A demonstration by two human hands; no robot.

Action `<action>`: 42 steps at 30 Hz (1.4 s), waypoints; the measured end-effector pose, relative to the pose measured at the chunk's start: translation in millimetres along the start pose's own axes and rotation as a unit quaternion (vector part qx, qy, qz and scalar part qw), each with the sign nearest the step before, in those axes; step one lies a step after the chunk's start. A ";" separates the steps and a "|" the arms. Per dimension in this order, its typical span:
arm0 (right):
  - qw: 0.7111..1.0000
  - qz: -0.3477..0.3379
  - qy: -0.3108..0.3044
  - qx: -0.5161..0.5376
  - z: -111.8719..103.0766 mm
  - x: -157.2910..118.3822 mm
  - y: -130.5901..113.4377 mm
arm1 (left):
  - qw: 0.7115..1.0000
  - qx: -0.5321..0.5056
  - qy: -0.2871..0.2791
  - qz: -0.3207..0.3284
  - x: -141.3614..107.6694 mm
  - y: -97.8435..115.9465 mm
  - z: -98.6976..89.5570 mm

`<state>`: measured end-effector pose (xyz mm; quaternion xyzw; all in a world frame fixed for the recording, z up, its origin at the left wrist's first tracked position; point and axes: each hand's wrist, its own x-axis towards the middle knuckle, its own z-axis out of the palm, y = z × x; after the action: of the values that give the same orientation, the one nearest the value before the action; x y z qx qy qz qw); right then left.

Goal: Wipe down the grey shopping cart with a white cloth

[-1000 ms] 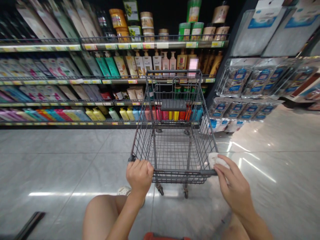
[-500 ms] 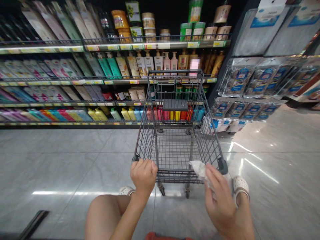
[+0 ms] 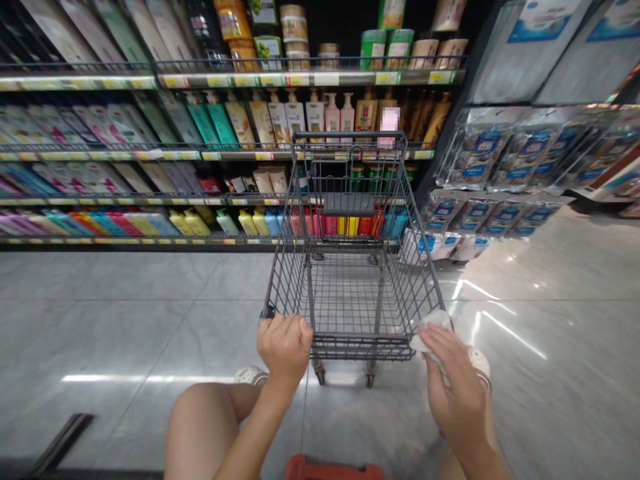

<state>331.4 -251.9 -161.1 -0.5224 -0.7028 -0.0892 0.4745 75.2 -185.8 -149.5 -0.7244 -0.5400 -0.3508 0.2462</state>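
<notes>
A dark grey wire shopping cart [image 3: 345, 293] stands right before me, its basket bare to the wire mesh. My left hand [image 3: 284, 350] is closed around the near left corner of its rim, next to a black corner cap [image 3: 267, 312]. A crumpled white wipe [image 3: 425, 339] lies under the fingers of my right hand [image 3: 457, 377], pressed against the near right corner of the cart. That corner is mostly covered by the wipe and the fingers.
Shelves [image 3: 200, 155] of bottles and jars run behind the cart. Packaged goods [image 3: 485, 150] hang at the right. Below me is a red-orange object [image 3: 335, 469], and a dark bar [image 3: 63, 440] lies at lower left. White clogs [image 3: 249, 375] flank the cart on grey tiled floor.
My right hand has moved right with the wipe, from the near rim to the right corner. My left hand stays on the left corner. The view has shifted slightly.
</notes>
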 end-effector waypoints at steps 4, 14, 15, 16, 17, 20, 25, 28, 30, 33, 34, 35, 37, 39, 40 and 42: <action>0.998 0.018 0.029 0.053 23.9 4.7 -26.0 | 1.000 0.000 -0.001 -0.003 0.1 2.1 0.2; 0.993 0.051 0.111 -0.003 19.6 25.0 -40.1 | 0.999 -0.011 -0.027 0.014 1.8 2.0 -0.6; 0.988 0.066 0.137 -0.037 8.9 24.1 -28.8 | 0.999 -0.015 -0.036 0.013 1.8 1.8 -2.2; 0.985 0.081 0.143 -0.058 -0.1 21.6 -17.2 | 0.999 -0.022 -0.048 0.014 1.8 1.3 -4.1; 0.986 0.095 0.121 -0.067 -6.7 17.9 -6.0 | 0.997 -0.035 -0.062 0.019 1.7 0.3 -6.2; 0.992 0.105 0.011 -0.073 -11.3 3.8 15.8 | 0.989 -0.089 -0.108 0.055 1.3 -4.7 -11.6; 0.996 0.073 0.001 -0.060 3.7 -0.1 8.4 | 0.986 -0.083 -0.125 0.079 1.6 -10.7 -12.4; 0.996 0.052 -0.001 -0.073 9.4 9.6 -1.8 | 0.987 -0.069 -0.124 0.073 1.9 -9.4 -10.7; 0.996 0.044 -0.004 -0.077 13.2 16.8 -7.9 | 0.987 -0.066 -0.127 0.069 2.2 -7.7 -10.3; 0.997 0.036 -0.039 -0.051 24.0 27.0 -23.2 | 0.986 -0.067 -0.135 0.065 2.9 -5.5 -11.1; 0.997 0.035 -0.061 -0.040 29.7 30.2 -31.3 | 0.986 -0.066 -0.136 0.065 3.2 -5.1 -11.6; 0.995 0.034 -0.085 -0.028 36.7 33.4 -40.9 | 0.986 -0.065 -0.137 0.065 3.6 -4.9 -11.9; 0.991 0.049 -0.124 -0.013 53.3 39.7 -63.2 | 0.986 -0.061 -0.136 0.069 4.0 -5.0 -12.1; 0.988 0.066 -0.138 0.019 71.1 45.7 -86.1 | 0.987 -0.061 -0.127 0.073 3.7 -5.9 -11.1; 0.985 0.068 -0.149 0.050 79.1 48.4 -96.1 | 0.988 -0.062 -0.120 0.073 3.1 -6.6 -10.2; 0.981 0.067 -0.159 0.089 90.9 52.6 -110.6 | 0.990 -0.064 -0.102 0.070 1.6 -8.0 -8.3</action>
<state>188.4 -209.7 -128.7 -0.5317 -0.7374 0.0901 0.4068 65.8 -188.5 -143.2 -0.8067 -0.4868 -0.2907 0.1665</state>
